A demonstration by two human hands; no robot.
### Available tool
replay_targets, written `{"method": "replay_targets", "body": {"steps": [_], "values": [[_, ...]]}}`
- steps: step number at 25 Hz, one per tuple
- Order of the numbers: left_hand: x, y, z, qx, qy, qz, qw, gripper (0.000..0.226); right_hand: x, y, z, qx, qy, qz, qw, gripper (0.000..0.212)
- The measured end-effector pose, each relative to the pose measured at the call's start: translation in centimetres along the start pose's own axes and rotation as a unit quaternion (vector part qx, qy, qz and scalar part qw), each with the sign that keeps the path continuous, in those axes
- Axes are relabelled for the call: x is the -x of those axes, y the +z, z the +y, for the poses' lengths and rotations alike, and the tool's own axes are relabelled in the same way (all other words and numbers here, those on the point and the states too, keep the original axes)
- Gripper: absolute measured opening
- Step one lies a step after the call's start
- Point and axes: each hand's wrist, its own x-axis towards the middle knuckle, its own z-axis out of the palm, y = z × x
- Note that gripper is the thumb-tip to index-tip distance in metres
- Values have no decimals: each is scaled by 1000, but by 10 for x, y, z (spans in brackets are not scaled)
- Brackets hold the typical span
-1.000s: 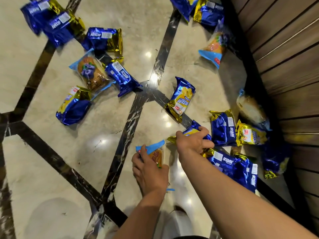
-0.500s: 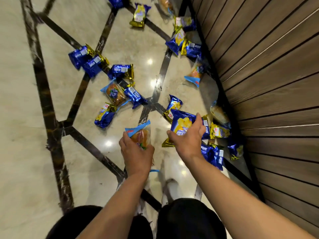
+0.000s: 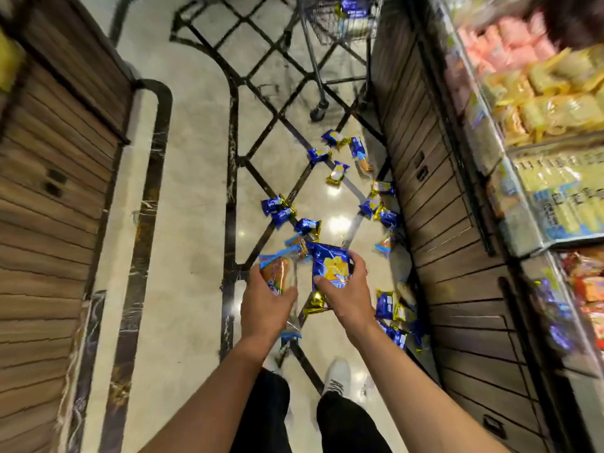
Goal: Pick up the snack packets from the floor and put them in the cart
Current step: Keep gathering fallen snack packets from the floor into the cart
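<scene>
Snack packets: left hand (image 3: 266,297) grips 1 clear-wrapped packet (image 3: 277,274), right hand (image 3: 348,291) grips 1 blue packet (image 3: 330,266). Slick wrappers may slip while walking to the cart (image 3: 340,26).

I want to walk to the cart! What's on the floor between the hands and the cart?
In the head view, many blue-and-gold snack packets lie scattered on the floor between the hands and the cart.

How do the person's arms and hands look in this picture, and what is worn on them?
Both forearms are bare up to the bottom edge of the picture; no sleeve shows. The left hand and the right hand wear no gloves. I see no watch, bracelet or ring, though motion blur could hide a small one. Lower down, the person wears dark trousers and a white shoe.
</scene>
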Motion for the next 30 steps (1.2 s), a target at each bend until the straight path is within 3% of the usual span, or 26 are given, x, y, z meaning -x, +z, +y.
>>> {"method": "replay_targets", "body": {"steps": [4, 10, 17, 30], "values": [[-16, -64, 7, 32, -24, 19, 999, 63, 4, 55, -56, -26, -29, -42, 998, 71], [-120, -184, 0, 56, 2, 29, 998, 73, -18, 181, -134, -3, -47, -75, 996, 59], [-232, -288, 30, 62, 40, 9, 997, 81, -53, 287, -209, -44, -70, -63, 995, 56], [-549, -370, 183, 51, 27, 7, 998, 75, -316, 453, -401, -101, -76, -79, 989, 57]]}}
